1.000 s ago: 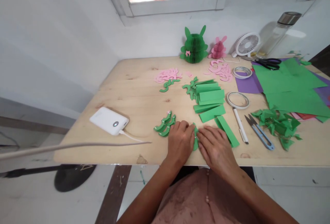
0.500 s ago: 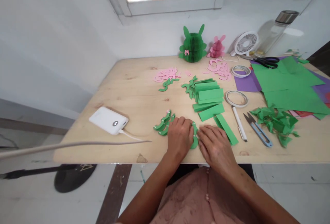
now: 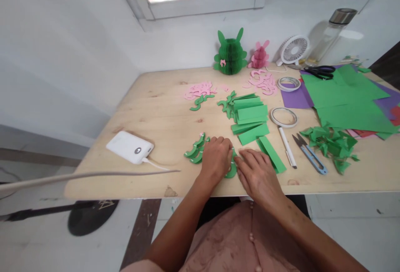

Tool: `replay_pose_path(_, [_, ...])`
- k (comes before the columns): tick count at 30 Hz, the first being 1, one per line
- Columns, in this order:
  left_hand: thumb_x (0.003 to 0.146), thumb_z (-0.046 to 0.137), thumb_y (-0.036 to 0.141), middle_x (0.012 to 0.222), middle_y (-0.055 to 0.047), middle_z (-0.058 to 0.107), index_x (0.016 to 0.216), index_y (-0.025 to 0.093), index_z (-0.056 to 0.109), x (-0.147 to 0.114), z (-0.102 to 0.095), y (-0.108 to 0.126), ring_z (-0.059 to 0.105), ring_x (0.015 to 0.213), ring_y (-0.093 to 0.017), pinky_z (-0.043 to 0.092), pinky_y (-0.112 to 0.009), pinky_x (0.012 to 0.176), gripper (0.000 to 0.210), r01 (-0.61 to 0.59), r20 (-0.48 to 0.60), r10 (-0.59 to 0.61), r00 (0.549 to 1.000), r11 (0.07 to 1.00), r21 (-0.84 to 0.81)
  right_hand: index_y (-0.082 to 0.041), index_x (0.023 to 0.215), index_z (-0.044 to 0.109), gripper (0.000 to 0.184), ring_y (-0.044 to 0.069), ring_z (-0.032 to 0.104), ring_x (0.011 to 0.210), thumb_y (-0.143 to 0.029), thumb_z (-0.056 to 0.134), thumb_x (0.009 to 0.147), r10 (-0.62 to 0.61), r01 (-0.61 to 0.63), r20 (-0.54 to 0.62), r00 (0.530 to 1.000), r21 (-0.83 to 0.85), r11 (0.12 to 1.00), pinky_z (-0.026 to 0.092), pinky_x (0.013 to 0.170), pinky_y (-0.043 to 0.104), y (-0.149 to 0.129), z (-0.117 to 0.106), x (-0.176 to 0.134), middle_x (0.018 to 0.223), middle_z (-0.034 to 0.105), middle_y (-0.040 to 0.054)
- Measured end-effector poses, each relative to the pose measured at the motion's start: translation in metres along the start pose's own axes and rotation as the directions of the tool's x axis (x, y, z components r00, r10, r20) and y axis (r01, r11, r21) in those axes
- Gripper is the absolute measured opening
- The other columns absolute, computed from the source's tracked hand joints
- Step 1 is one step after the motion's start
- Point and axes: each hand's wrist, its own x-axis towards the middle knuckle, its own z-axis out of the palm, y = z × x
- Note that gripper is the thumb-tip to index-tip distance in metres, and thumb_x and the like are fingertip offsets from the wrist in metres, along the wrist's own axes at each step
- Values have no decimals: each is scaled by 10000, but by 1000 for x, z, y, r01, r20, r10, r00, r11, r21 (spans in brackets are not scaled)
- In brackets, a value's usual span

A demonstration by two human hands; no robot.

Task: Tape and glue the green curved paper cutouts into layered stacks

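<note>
A curved green paper cutout (image 3: 231, 170) lies flat on the table, partly hidden between my hands. My left hand (image 3: 216, 157) is closed over its left side, fingers curled down onto it. My right hand (image 3: 256, 171) rests with fingers stretched out, their tips at the cutout's right edge. Just left of my left hand sit several curved green paper pieces (image 3: 195, 153) with small white strips on them. A folded green paper strip (image 3: 271, 154) lies beside my right hand, and more folded green strips (image 3: 252, 114) are stacked beyond it.
Right of my hands lie a white pen (image 3: 287, 147), blue thread snips (image 3: 310, 154), a tape roll (image 3: 283, 117) and green scraps (image 3: 333, 142). A white power bank (image 3: 130, 147) with a cable is at left. Green (image 3: 230, 55) and pink (image 3: 259, 56) paper rabbits stand at the back.
The view has shifted slightly. Both hands stay at the green cutout, with my right fingertips still along its right edge; little else differs.
</note>
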Motion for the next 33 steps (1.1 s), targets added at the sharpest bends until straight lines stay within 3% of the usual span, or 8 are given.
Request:
replay_pose_path(7, [808,582,118,820,-42,654,762,198,601,3,-3,1,566,804,-216,422,-343,738,94,24,43,-24,999,1000,-6,-150,1132,622,269,287,519,1120,-186,500,895,4,-4,2,1000,-5,1000,404,919,451,-1,-1,0,1188,631,131])
replay_pose_path(13, [809,588,126,875,-43,665,867,190,607,0,-2,1,568,848,-225,422,-356,777,89,47,49,-47,998,999,-11,-149,1137,621,271,284,512,1128,-192,498,899,3,-3,12,1000,-4,1000,395,929,445,-1,0,0,1195,627,130])
replay_pose_path(24, [878,486,165,880,-65,658,812,188,606,1,-1,2,557,857,-240,406,-366,762,140,13,50,-15,999,1000,28,-130,1139,623,273,270,499,1135,-199,504,903,14,-14,21,1000,-17,1000,376,948,427,-2,0,0,1196,625,129])
replay_pose_path(33, [856,505,126,877,-60,658,843,183,599,0,2,-2,558,853,-239,413,-366,770,111,-4,34,3,999,1000,23,-132,1128,632,265,269,496,1139,-199,498,909,18,-18,30,999,-20,1000,377,944,429,-2,-2,1,1197,627,127])
